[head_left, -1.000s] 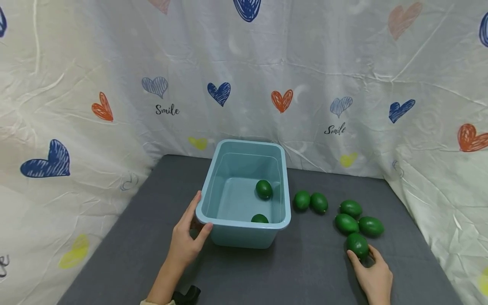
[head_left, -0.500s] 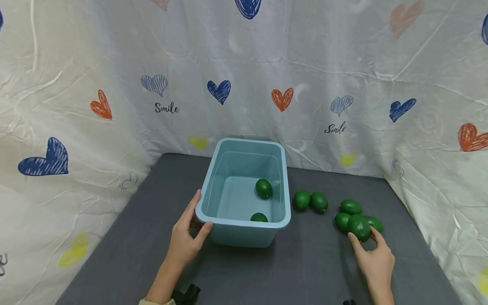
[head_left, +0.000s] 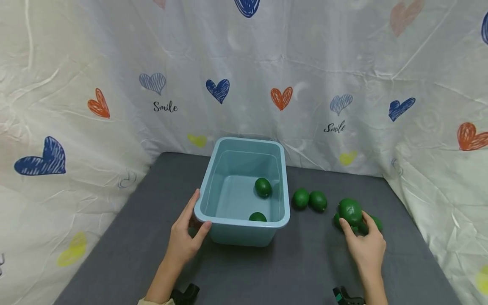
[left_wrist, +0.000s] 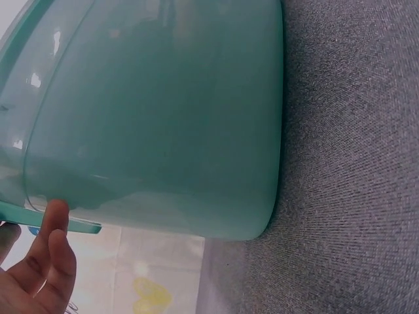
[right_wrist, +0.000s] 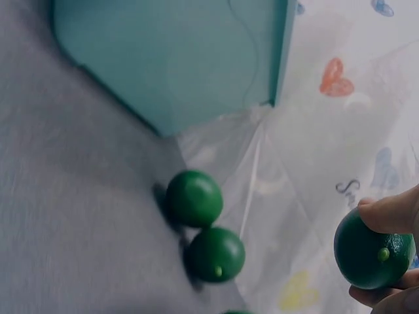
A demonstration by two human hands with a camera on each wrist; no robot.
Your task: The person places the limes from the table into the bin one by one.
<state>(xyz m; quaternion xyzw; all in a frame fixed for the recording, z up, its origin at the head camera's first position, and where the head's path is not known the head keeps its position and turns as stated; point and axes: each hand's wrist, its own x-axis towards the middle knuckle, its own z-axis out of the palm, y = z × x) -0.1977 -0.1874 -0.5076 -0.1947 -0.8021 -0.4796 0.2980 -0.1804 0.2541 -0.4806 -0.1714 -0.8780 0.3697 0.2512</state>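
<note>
My right hand [head_left: 366, 248] pinches a dark green lime [head_left: 350, 211] between thumb and fingers, held above a few other limes [head_left: 376, 223] that it partly hides. In the right wrist view, this lime [right_wrist: 363, 255] shows its small pale nub. At the near left corner of a light blue plastic bin [head_left: 244, 234], my left hand [head_left: 184, 239] grips the rim. The left wrist view has its curled fingers [left_wrist: 57, 261] at the rim, against the bin's wall [left_wrist: 163, 118]. Inside the bin lie two limes, one farther back [head_left: 263, 187] and one partly hidden by the front wall [head_left: 258, 217].
Just right of the bin, two limes, a left one [head_left: 300, 198] and a right one [head_left: 318, 201], sit side by side. Everything stands on a dark grey cloth-covered table [head_left: 297, 271]. A white curtain with printed hearts [head_left: 248, 114] hangs behind it.
My right hand has lifted the lime from the near end of the group and carried it up and away from me, then slightly left. The left hand stays on the bin.
</note>
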